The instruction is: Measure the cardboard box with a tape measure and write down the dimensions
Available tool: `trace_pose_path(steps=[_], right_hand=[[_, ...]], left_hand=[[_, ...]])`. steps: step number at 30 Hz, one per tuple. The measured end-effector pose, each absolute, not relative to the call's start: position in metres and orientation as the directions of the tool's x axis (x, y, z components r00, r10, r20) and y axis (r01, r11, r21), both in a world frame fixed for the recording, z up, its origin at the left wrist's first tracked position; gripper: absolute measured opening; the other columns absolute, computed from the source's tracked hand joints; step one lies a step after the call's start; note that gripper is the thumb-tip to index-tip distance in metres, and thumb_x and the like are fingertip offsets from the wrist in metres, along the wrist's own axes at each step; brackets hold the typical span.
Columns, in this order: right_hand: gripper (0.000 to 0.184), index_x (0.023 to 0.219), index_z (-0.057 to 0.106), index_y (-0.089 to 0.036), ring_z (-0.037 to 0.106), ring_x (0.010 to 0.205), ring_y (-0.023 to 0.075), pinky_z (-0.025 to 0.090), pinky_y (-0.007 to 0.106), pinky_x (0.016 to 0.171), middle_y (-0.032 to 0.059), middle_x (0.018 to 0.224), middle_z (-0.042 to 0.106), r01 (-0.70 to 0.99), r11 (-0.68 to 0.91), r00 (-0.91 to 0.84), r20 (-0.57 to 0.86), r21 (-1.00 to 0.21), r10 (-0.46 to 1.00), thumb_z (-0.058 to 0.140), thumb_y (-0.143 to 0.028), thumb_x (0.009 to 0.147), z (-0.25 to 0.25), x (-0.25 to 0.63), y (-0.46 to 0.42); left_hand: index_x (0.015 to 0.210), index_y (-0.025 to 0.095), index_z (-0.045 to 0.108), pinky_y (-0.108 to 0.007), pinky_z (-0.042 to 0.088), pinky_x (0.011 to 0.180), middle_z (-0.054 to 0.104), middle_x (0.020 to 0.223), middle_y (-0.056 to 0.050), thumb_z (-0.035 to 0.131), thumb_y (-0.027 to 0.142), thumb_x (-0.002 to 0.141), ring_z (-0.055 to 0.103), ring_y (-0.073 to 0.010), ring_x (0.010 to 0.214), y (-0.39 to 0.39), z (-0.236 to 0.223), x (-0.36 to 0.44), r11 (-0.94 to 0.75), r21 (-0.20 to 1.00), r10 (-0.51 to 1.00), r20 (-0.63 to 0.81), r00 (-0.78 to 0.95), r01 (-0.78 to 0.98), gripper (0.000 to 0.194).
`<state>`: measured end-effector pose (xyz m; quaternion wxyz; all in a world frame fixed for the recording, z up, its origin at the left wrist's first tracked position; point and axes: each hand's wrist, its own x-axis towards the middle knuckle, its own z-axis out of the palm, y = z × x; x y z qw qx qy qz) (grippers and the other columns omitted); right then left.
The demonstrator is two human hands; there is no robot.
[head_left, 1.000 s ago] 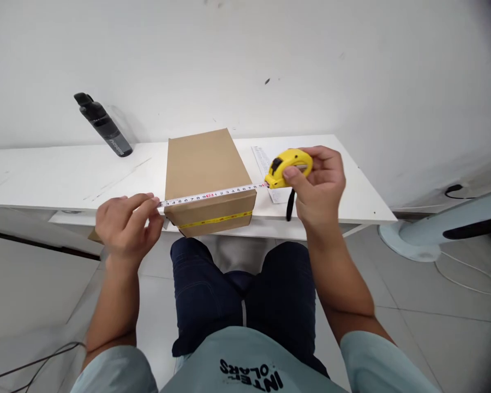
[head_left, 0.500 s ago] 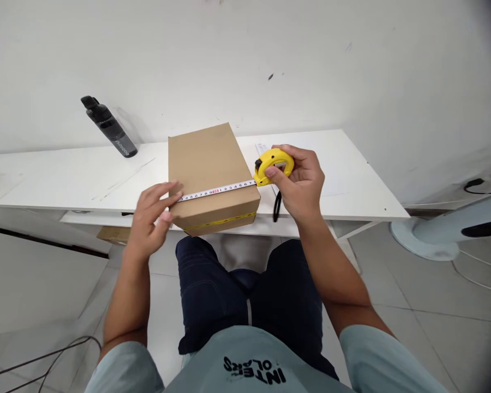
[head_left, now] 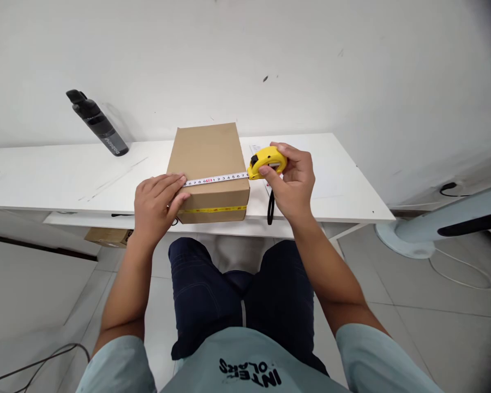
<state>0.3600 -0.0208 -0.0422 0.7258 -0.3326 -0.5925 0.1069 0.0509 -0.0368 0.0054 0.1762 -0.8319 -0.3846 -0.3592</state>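
A brown cardboard box [head_left: 207,147] sits near the front edge of the white table, a yellow tape strip [head_left: 213,209] along its front face. Across its top, close to the front edge, lies the pulled-out blade [head_left: 216,179] of a yellow tape measure [head_left: 265,159]. My right hand [head_left: 297,183] grips the case just off the box's right edge, and a black wrist strap [head_left: 270,208] dangles below. At the left front corner, my left hand [head_left: 157,202] pinches the blade's end against the box, fingers on top and thumb at the front. The blade's tip is hidden under those fingers.
A dark bottle [head_left: 100,125] stands at the back left by the wall. Papers [head_left: 319,177] lie on the table's right side. Beneath the table is another small carton [head_left: 108,236]. A pale blue appliance [head_left: 417,234] stands on the floor at right.
The box has turned slightly, its front now squarer to me. My left hand has come further over its corner, covering more of the blade. The view has shifted a little.
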Motion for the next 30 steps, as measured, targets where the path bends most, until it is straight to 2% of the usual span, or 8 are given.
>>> trace_pose_path(steps=[5, 8, 13, 16, 19, 22, 27, 30], right_hand=[[0.047, 0.127, 0.057, -0.034, 0.06, 0.133, 0.0297, 0.053, 0.053, 0.107, 0.0075, 0.135, 0.062, 0.257, 0.73, 0.313, 0.769, -0.633, 0.557, 0.076, -0.05, 0.088, -0.041, 0.358, -0.003], [0.046, 0.123, 0.059, -0.03, 0.066, 0.122, 0.0284, 0.057, 0.05, 0.102, 0.0072, 0.126, 0.062, 0.268, 0.725, 0.356, 0.765, -0.634, 0.537, 0.078, -0.05, 0.086, -0.03, 0.354, 0.0], [0.037, 0.108, 0.062, -0.028, 0.07, 0.09, 0.0195, 0.063, 0.035, 0.075, 0.0044, 0.109, 0.064, 0.24, 0.713, 0.46, 0.724, -0.659, 0.514, 0.082, -0.045, 0.082, -0.016, 0.343, -0.05], [0.034, 0.101, 0.064, -0.028, 0.068, 0.075, 0.0176, 0.059, 0.031, 0.06, 0.0042, 0.101, 0.067, 0.181, 0.621, 0.484, 0.619, -0.762, 0.618, 0.083, -0.046, 0.08, -0.034, 0.346, -0.097], [0.032, 0.099, 0.066, -0.027, 0.067, 0.068, 0.0171, 0.058, 0.03, 0.057, 0.0022, 0.089, 0.07, 0.017, 0.421, 0.484, 0.376, -0.907, 0.79, 0.085, -0.044, 0.079, -0.066, 0.36, -0.133], [0.034, 0.096, 0.066, -0.026, 0.066, 0.068, 0.0154, 0.057, 0.028, 0.059, 0.0002, 0.085, 0.07, -0.14, 0.216, 0.496, 0.121, -0.966, 0.86, 0.087, -0.044, 0.076, -0.098, 0.372, -0.155], [0.044, 0.092, 0.062, -0.024, 0.065, 0.072, 0.0151, 0.055, 0.027, 0.065, -0.0014, 0.084, 0.069, -0.314, 0.016, 0.511, -0.155, -0.949, 0.845, 0.088, -0.052, 0.071, -0.136, 0.359, -0.174], [0.046, 0.09, 0.058, -0.025, 0.059, 0.063, 0.0132, 0.051, 0.025, 0.057, -0.0044, 0.076, 0.062, -0.392, -0.018, 0.477, -0.219, -0.92, 0.851, 0.08, -0.063, 0.076, -0.147, 0.34, -0.181]], left_hand=[[0.114, 0.026, 0.073, -0.043, 0.044, 0.096, 0.079, 0.117, -0.002, 0.058, 0.042, 0.103, 0.07, -0.0223, 0.108, -0.002, 0.002, 0.058, -0.586, -0.053, 0.485, 0.777, 0.402, 0.809, 0.025], [0.101, 0.026, 0.072, -0.044, 0.041, 0.096, 0.079, 0.103, 0.0, 0.051, 0.047, 0.106, 0.066, -0.0192, 0.095, 0.019, 0.006, 0.068, -0.559, -0.05, 0.474, 0.8, 0.368, 0.828, 0.031], [0.097, 0.027, 0.07, -0.045, 0.041, 0.102, 0.077, 0.094, 0.0, 0.064, 0.039, 0.1, 0.063, -0.0187, 0.089, -0.021, 0.006, 0.114, -0.611, -0.148, 0.272, 0.883, 0.382, 0.778, 0.014], [0.095, 0.029, 0.067, -0.041, 0.045, 0.1, 0.071, 0.075, 0.005, 0.074, 0.034, 0.094, 0.061, -0.0157, 0.074, -0.077, -0.012, 0.15, -0.738, -0.181, 0.152, 0.894, 0.421, 0.65, 0.009], [0.108, 0.025, 0.064, -0.034, 0.048, 0.086, 0.069, 0.071, 0.006, 0.077, 0.037, 0.091, 0.058, -0.0138, 0.066, -0.11, -0.041, 0.176, -0.842, -0.03, 0.243, 0.87, 0.43, 0.539, 0.025], [0.119, 0.02, 0.063, -0.032, 0.044, 0.073, 0.07, 0.077, 0.001, 0.072, 0.045, 0.093, 0.061, -0.0156, 0.069, -0.116, -0.077, 0.191, -0.895, 0.118, 0.357, 0.77, 0.529, 0.431, 0.038], [0.127, 0.027, 0.065, -0.036, 0.051, 0.08, 0.07, 0.096, -0.004, 0.074, 0.053, 0.089, 0.066, -0.0209, 0.086, -0.123, -0.134, 0.208, -0.748, 0.591, 0.629, 0.483, 0.609, 0.302, 0.047], [0.138, 0.024, 0.056, -0.042, 0.057, 0.09, 0.066, 0.121, -0.012, 0.082, 0.057, 0.079, 0.068, -0.0256, 0.108, -0.125, -0.15, 0.212, -0.649, 0.708, 0.71, 0.431, 0.557, 0.28, 0.073]])
